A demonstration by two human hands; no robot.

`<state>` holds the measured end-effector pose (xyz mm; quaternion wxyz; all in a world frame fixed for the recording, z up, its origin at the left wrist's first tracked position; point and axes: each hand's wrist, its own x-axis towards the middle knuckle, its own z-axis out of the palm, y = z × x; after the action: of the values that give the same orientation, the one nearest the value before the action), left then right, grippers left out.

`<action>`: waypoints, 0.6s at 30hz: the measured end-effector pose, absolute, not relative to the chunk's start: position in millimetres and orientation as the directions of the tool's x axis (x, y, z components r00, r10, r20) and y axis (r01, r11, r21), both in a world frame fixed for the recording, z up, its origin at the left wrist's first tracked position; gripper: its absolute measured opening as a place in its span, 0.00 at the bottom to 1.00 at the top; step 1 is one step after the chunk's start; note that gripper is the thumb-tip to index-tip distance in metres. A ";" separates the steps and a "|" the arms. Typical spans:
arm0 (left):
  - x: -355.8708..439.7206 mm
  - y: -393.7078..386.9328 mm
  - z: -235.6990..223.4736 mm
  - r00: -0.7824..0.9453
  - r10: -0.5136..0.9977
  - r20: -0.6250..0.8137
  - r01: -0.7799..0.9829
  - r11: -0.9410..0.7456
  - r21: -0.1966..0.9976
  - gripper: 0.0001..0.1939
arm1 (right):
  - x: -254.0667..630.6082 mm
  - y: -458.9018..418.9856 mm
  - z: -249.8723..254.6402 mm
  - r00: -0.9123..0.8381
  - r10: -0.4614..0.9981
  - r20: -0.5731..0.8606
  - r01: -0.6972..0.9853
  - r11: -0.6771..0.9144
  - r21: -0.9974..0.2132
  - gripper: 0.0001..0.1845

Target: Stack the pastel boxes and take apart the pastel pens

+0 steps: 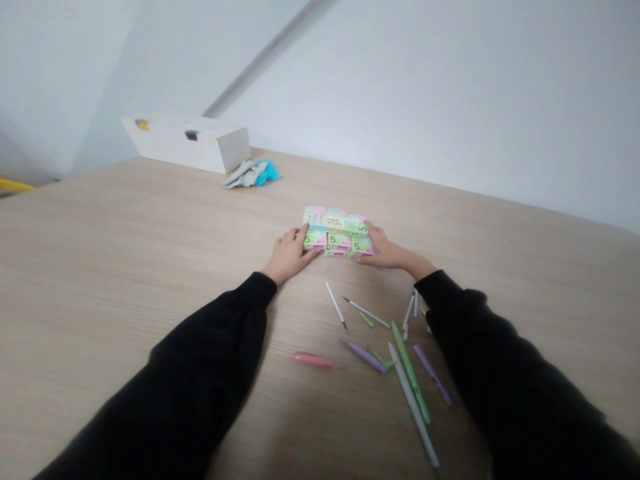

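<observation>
A stack of small green and pink boxes (340, 241), several with a "5" printed on the end, sits on the wooden table. One longer box (336, 222) lies across the top. My left hand (291, 252) grips the stack from the left, thumb along the front. From the right, my right hand (383, 248) presses on its other side, fingertips partly hidden. Nearer to me lie loose pen parts: thin white refills (336, 307), a pink pen barrel (313, 361), a purple barrel (367, 357), a long green barrel (411, 373) and a pale grey one (414, 408).
A white box (175, 145) with two latches stands at the back left against the wall. Beside it are crumpled grey and blue gloves or cloths (254, 173). A second purple pen part (433, 375) lies by my right sleeve, which hides some refills.
</observation>
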<state>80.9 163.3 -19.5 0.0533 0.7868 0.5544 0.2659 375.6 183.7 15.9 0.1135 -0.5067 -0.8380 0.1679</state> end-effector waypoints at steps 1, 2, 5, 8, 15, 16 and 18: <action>80.7 163.4 -19.7 0.244 0.900 0.361 0.843 -0.381 0.380 0.40 | 375.1 185.5 16.0 -0.458 0.889 0.022 0.811 0.428 -0.399 0.68; 80.5 163.4 -19.9 0.244 0.900 0.361 0.843 -0.381 0.380 0.40 | 375.0 187.5 15.9 -0.457 0.889 0.025 0.810 0.428 -0.401 0.68; 80.1 163.4 -20.2 0.242 0.901 0.359 0.845 -0.378 0.379 0.40 | 375.1 193.9 15.0 -0.461 0.886 0.047 0.807 0.441 -0.393 0.67; 80.1 163.0 -19.8 0.244 0.903 0.354 0.847 -0.376 0.376 0.40 | 373.9 198.1 12.2 -0.469 0.880 0.078 0.802 0.461 -0.380 0.67; 80.7 162.1 -19.0 0.246 0.902 0.353 0.852 -0.376 0.365 0.42 | 369.2 195.5 7.5 -0.499 0.855 0.143 0.774 0.514 -0.370 0.67; 80.7 162.1 -19.1 0.249 0.901 0.357 0.852 -0.378 0.361 0.42 | 369.3 195.1 10.2 -0.478 0.869 0.129 0.794 0.491 -0.359 0.67; 80.4 162.4 -19.4 0.254 0.898 0.360 0.852 -0.384 0.357 0.41 | 369.8 196.1 19.5 -0.402 0.909 0.109 0.850 0.415 -0.326 0.65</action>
<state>80.4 162.4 -19.4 0.0444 0.7905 0.5533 0.2589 369.8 196.1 19.5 0.1357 -0.5297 -0.8301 0.1097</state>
